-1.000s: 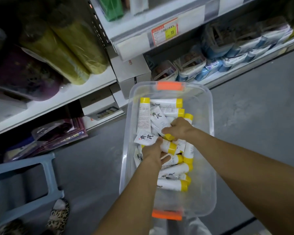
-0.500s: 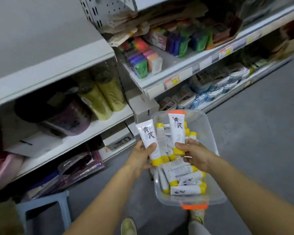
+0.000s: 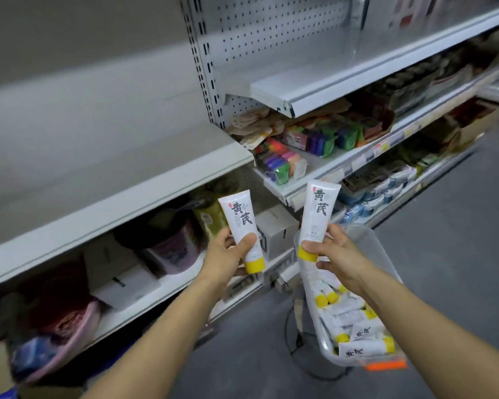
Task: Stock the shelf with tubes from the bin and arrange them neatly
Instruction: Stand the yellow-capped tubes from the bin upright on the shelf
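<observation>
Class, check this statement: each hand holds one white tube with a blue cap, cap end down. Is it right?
Not quite: the head view shows yellow caps, not blue. The left hand holds the left tube, the right hand the right tube, both white, cap end down.

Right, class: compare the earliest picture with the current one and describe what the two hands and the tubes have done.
Both hands came up out of the bin. The left hand took hold of the left tube and the right hand the right tube; both tubes are now raised, caps down, towards the shelf. Nothing was let go. The bin appears unmoved, with the remaining tubes still heaped inside.
</observation>
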